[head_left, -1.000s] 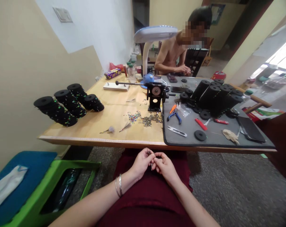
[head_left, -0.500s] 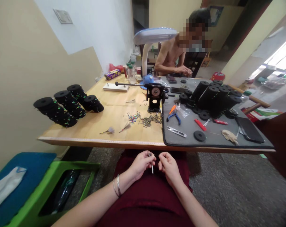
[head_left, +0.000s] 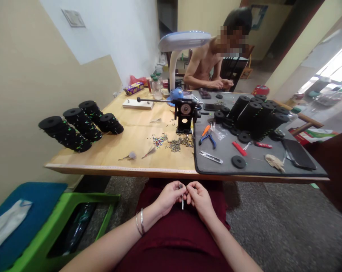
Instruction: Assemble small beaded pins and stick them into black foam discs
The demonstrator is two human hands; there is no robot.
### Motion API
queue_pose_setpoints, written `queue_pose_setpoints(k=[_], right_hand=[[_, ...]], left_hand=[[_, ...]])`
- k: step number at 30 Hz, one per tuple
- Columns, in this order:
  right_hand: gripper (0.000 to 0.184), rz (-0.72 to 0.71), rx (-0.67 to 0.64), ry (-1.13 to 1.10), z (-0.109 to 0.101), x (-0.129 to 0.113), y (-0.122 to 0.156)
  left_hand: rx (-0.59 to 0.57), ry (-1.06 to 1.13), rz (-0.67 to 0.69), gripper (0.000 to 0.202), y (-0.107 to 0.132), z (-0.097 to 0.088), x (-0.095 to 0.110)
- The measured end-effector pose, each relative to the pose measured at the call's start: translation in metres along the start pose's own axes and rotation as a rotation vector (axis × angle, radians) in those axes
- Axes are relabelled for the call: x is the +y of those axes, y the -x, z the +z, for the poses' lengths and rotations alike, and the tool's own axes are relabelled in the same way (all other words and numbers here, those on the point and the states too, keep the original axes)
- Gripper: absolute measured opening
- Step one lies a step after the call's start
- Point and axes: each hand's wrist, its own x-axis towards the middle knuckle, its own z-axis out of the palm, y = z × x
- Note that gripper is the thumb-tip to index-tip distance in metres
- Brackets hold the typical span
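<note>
Over my lap, in front of the table edge, my left hand (head_left: 169, 196) is closed in a pinch on a small thin piece with a white strip (head_left: 182, 204) hanging below the fingers. What the piece is, I cannot make out. My right hand (head_left: 199, 198) is pinched too, its fingertips meeting those of the left at the top of the piece. Whatever the right fingers hold is too small to name. On the table beyond lie small coloured beads (head_left: 159, 141), a heap of small metal parts (head_left: 175, 145) and two feathery pieces (head_left: 150, 152).
A black hand-cranked counter (head_left: 184, 115) and a desk lamp (head_left: 175, 64) stand mid-table. Black foam rolls (head_left: 77, 124) are at left, more foam cylinders (head_left: 248, 113) at right. Blue pliers (head_left: 207, 141) and thread snips (head_left: 211, 157) lie on the grey mat (head_left: 224, 170). Another person (head_left: 205, 68) sits opposite.
My right hand has moved left, closing the gap until its fingertips meet the left hand's. My left hand stays nearly still, with the white strip still hanging.
</note>
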Motion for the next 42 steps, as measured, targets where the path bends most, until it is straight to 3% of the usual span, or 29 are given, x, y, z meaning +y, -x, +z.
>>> queue_pose_setpoints(k=[8, 18, 29, 35, 42], right_hand=[[0.029, -0.006, 0.019, 0.041, -0.001, -0.002, 0.002], [0.03, -0.013, 0.024, 0.03, 0.0, -0.001, 0.002], [0.034, -0.005, 0.019, 0.029, 0.001, 0.005, -0.001], [0.033, -0.012, 0.034, -0.02, 0.001, 0.006, -0.001], [0.032, -0.028, 0.051, -0.002, 0.0, 0.008, 0.0]], left_hand=[[-0.002, -0.017, -0.009, 0.027, 0.001, 0.001, 0.001], [-0.013, 0.142, -0.062, 0.031, -0.002, -0.001, -0.002], [0.023, 0.05, 0.063, 0.029, -0.004, 0.002, -0.004], [0.023, 0.15, 0.035, 0.036, -0.002, 0.002, -0.004], [-0.018, 0.05, 0.001, 0.027, -0.002, 0.003, -0.001]])
